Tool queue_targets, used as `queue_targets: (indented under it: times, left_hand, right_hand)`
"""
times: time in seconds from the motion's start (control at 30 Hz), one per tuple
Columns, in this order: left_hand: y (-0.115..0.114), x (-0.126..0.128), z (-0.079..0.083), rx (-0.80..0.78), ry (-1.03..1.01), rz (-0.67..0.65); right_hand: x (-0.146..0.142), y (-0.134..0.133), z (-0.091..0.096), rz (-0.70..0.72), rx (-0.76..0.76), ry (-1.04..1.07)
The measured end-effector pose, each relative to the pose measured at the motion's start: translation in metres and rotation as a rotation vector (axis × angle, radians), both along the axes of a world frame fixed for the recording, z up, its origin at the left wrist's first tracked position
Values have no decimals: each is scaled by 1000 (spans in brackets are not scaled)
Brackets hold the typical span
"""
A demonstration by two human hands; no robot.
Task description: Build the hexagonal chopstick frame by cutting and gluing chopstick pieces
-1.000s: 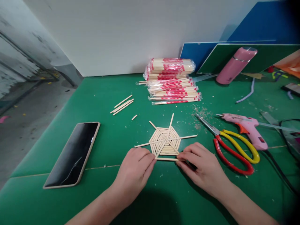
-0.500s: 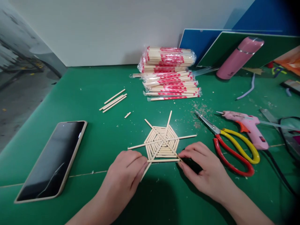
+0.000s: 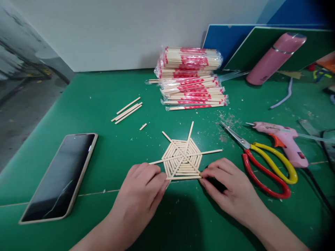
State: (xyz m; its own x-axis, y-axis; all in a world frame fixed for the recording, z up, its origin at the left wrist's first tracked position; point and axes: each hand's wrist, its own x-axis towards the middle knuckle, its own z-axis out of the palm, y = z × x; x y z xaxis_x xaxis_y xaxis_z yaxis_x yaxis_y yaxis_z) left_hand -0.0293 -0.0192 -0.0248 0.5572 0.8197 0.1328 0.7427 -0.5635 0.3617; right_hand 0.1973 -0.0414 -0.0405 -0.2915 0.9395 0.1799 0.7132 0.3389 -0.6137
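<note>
A web-shaped hexagon of thin wooden sticks [image 3: 186,168] lies flat on the green table, with longer crossed sticks poking out past its rows. Along its near edge runs a single wooden stick [image 3: 184,178], set between two of the spokes. My left hand [image 3: 143,188] pinches the left end of this stick, and its fingers cover part of the lower left spoke. At the other end, my right hand [image 3: 225,183] has thumb and forefinger closed on the stick by the lower right spoke's tip. Both fingertip contacts are partly hidden.
Loose cut sticks [image 3: 128,112] and a short offcut [image 3: 143,127] lie at the back left. A phone [image 3: 59,177] is at left. Wrapped chopsticks [image 3: 192,80] are piled behind. On the right are scissors [image 3: 269,167], a pink glue gun [image 3: 286,141] and a pink flask [image 3: 276,59].
The view has shifted slightly. My left hand covers more of the left and lower left spokes than before. Both hands keep their pinch at the stick's ends.
</note>
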Motion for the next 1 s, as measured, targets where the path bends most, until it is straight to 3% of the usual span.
queue_targets:
  times: [0.27,1.0]
  left_hand:
    - [5,9,4,46,64,-85]
    - [5,11,1,-23,-43,48]
  right_hand:
    - [0,-1,0,3,-4,12]
    - [-1,1,4,-23,-51,43]
